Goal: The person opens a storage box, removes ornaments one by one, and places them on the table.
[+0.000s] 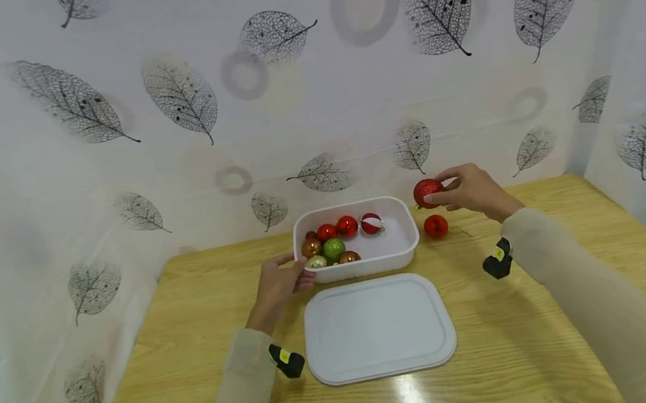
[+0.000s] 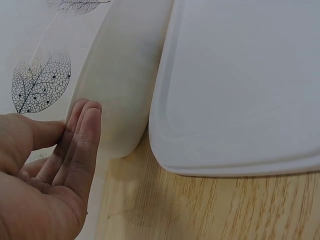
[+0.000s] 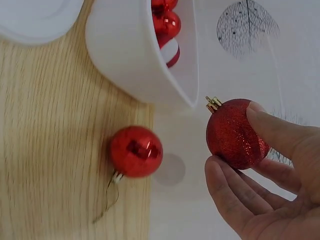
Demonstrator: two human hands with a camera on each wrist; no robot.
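My right hand [image 1: 473,190] holds a glittery red Christmas bauble [image 3: 235,134] between thumb and fingers, in the air to the right of a white plastic box [image 1: 404,257]. Below it on the table lies a shiny red bauble [image 3: 136,151] with a thin hanging loop. My left hand [image 1: 277,283] grips the box at its front left corner, fingers along the outer wall [image 2: 117,75]. Inside the box are several baubles: red ones, a green one [image 1: 333,249], gold-brown ones and a red-and-white one [image 1: 371,223]. Most sit toward the left end.
A white lid [image 1: 379,326] lies flat on the wooden table [image 1: 201,390], just in front of the box. Close behind the box, a pale leaf-print curtain [image 1: 333,108] hangs along the table's back edge and continues at both sides.
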